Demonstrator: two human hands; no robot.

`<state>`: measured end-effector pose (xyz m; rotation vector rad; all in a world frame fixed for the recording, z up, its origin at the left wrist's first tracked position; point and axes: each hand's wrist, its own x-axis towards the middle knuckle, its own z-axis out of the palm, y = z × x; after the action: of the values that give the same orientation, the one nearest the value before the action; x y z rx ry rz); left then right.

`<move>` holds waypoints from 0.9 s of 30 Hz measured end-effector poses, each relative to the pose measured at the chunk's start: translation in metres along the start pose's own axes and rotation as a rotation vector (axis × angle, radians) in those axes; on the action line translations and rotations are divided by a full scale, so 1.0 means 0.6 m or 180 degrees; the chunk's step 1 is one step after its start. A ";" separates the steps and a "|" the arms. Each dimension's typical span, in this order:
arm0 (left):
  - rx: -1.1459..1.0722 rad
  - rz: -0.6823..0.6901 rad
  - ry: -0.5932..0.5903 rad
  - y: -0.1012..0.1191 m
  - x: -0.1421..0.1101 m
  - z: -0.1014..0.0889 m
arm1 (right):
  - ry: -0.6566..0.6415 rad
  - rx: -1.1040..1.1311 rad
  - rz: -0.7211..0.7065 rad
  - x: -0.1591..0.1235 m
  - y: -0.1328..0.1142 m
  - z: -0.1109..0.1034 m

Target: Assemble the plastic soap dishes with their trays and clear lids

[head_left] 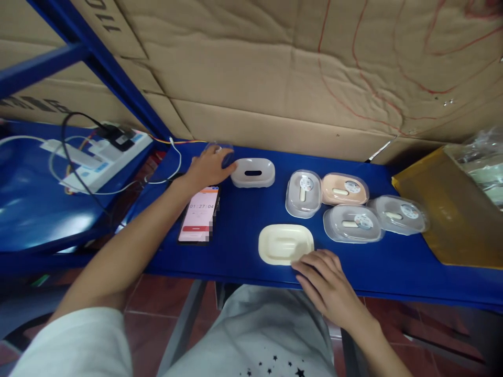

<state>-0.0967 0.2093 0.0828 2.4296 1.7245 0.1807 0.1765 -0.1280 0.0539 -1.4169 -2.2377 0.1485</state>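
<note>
My left hand reaches to the back of the blue table, its fingers curled over a clear plastic cover, which they partly hide. Just right of that hand stands a white soap dish with a dark oval slot in its middle. A shallow cream tray lies flat near the front edge. At its lower right corner rests my right hand, fingertips touching the rim and fingers loosely stretched; its thumb is hard to make out.
Several clear-lidded soap boxes sit right of centre, grey and peach. A lit phone showing a timer lies below my left forearm. At the left is a power strip with cables; at the right, a cardboard box holding plastic-wrapped items.
</note>
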 end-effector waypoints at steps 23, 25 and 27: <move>-0.0265 0.1988 -0.0009 0.075 -0.204 0.019 | 0.0224 0.0553 -0.0032 0.006 0.019 0.007; -0.0340 0.2004 0.0050 0.076 -0.210 0.022 | 0.0337 0.0512 0.0019 0.006 0.025 0.006; -0.0653 0.1952 0.0173 0.080 -0.212 0.021 | 0.0454 0.0451 0.0061 0.008 0.031 0.005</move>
<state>-0.0919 0.0731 0.0791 2.7231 0.8679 0.4682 0.1887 -0.1149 0.0464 -1.3312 -2.0565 0.2017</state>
